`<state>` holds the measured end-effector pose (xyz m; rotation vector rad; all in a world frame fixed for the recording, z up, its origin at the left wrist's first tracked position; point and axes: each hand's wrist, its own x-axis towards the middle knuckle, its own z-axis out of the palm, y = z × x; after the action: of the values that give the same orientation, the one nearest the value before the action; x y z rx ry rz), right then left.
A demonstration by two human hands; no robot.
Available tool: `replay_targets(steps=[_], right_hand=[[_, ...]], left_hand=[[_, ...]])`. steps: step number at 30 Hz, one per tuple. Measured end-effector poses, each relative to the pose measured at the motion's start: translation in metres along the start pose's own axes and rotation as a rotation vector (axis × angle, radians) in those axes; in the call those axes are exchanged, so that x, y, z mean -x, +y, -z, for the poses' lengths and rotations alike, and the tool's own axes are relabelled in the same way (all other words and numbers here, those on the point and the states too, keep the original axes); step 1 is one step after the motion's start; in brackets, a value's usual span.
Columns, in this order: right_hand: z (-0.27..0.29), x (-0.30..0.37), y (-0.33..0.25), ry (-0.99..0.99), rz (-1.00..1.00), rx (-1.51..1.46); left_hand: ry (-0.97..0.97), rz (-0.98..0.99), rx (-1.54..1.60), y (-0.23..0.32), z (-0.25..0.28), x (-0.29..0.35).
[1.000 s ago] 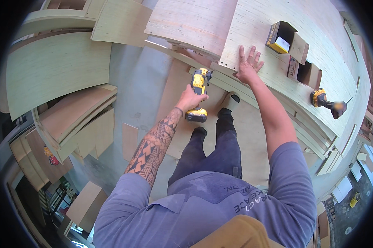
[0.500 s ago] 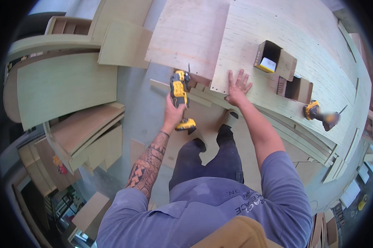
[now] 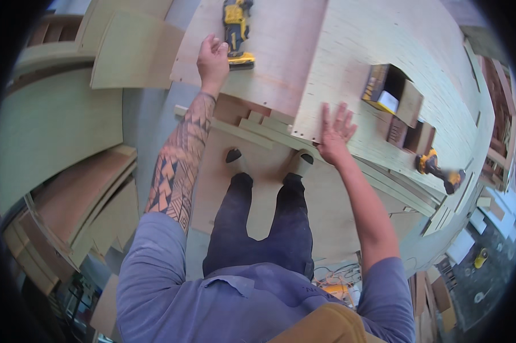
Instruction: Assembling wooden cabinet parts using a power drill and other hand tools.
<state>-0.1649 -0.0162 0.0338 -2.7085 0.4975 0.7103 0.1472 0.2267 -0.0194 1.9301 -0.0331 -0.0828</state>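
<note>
A: What's the biggest stuff in view?

B: Two plywood sheets, easily. The right sheet (image 3: 355,43) is set alongside the left sheet (image 3: 281,51), and below their near edges some wood strips (image 3: 241,132) can be seen.

A: And on top?

B: Two open boxes on the right sheet. The black-and-yellow box (image 3: 375,86) is placed further in, and the brown box (image 3: 396,132) is parked nearer the near edge, just beside it.

A: Any tools?

B: Yep, two. A yellow drill (image 3: 235,34) is laid on the left sheet, closer to its left edge than its right one. A second drill (image 3: 435,166), partly blurred, is placed on the right sheet by the near edge, past the brown box.

A: Hands?

B: The left hand (image 3: 213,66) is held right beside the yellow drill, fingers loosely curled; whether the drill is touched can't be told from here. The right hand (image 3: 336,137) is spread flat on the right sheet, near its near-left corner, fingers fanned out.

A: Smallest bit?

B: Probably the white packet (image 3: 388,102), tucked inside the black-and-yellow box.
</note>
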Motion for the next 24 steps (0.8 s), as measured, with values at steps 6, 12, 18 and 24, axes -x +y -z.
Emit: replay_targets(steps=[6, 12, 18, 24], right_hand=[[0.0, 0.001, -0.009, 0.0, 0.01, 0.055], [-0.005, -0.007, -0.028, 0.001, 0.074, 0.073], [-0.004, -0.002, 0.0, -0.003, 0.068, 0.223], [0.0, -0.006, -0.019, 0.043, 0.105, 0.099]], left_hand=[[0.378, 0.31, -0.157, -0.182, 0.064, 0.177], [-0.015, 1.176, -0.102, -0.416, 0.02, 0.311], [0.073, 1.23, -0.051, -0.464, -0.15, 0.358], [-0.177, 0.892, 0.147, -0.494, -0.03, 0.313]])
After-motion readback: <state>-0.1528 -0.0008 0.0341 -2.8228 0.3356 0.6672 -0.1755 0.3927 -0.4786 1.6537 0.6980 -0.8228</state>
